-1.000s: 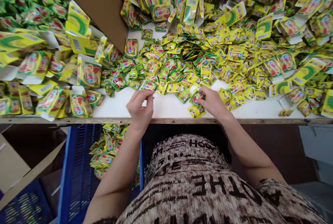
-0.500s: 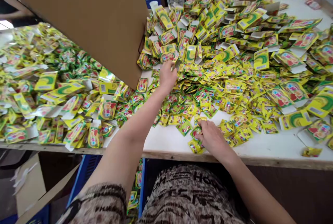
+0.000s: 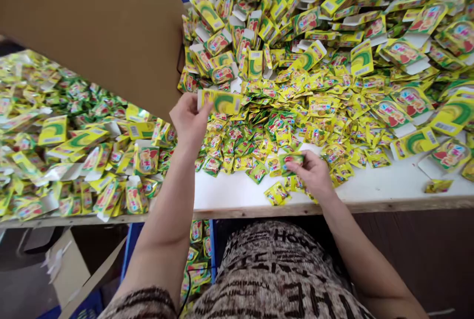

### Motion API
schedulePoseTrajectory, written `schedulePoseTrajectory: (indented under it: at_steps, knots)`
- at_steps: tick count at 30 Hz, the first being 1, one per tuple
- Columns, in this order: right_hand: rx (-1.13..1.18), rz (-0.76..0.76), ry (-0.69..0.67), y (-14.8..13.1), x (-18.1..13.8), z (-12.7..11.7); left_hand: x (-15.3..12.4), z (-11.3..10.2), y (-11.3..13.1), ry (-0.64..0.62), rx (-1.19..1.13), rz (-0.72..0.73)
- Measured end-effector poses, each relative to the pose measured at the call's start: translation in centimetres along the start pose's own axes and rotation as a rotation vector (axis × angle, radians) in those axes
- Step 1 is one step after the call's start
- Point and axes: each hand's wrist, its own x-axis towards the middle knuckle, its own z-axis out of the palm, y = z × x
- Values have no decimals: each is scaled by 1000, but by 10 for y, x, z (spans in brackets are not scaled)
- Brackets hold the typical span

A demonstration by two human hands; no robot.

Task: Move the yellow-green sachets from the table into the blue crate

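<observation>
My left hand (image 3: pixel 188 119) is raised above the white table (image 3: pixel 237 193) and pinches a flat yellow-and-green carton (image 3: pixel 221 102) by its left end. My right hand (image 3: pixel 314 173) rests near the table's front edge, fingers closed on a small stack of green-and-yellow sachets (image 3: pixel 291 160). One loose sachet (image 3: pixel 277 193) lies just left of that hand. A heap of small sachets (image 3: pixel 296 111) spreads across the table's middle, and a pile of open cartons (image 3: pixel 281 22) lies behind it.
A large brown cardboard flap (image 3: pixel 99 32) hangs over the left half of the table. More cartons and sachets (image 3: pixel 74 151) cover the left side. Below the table edge stands a blue crate (image 3: pixel 207 255) holding sachets. Cardboard pieces (image 3: pixel 70 269) lie on the floor.
My left hand reached out to the carton pile, then came back holding one carton. My right hand gathered sachets and lifted them slightly. The view tilted up and back down.
</observation>
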Motion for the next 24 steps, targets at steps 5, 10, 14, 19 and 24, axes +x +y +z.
schedulePoseTrajectory:
  at_steps: [5,10,14,19,24]
  knots:
    - [250,21,76,-10,3,10,-100,-64,4,-625,-316,-84]
    - [-125,-151,-29,-8,-27,57,-148,-48,0,-595,-413,-135]
    - [-258,-185,-3,2,-52,83,-177,-16,13,-441,-696,-341]
    - [-158,-120,-6,9,-63,75,-210,2,21,-462,-978,-516]
    - [-132,-271,76,-21,-61,56,-219,4,18,-592,-817,-484]
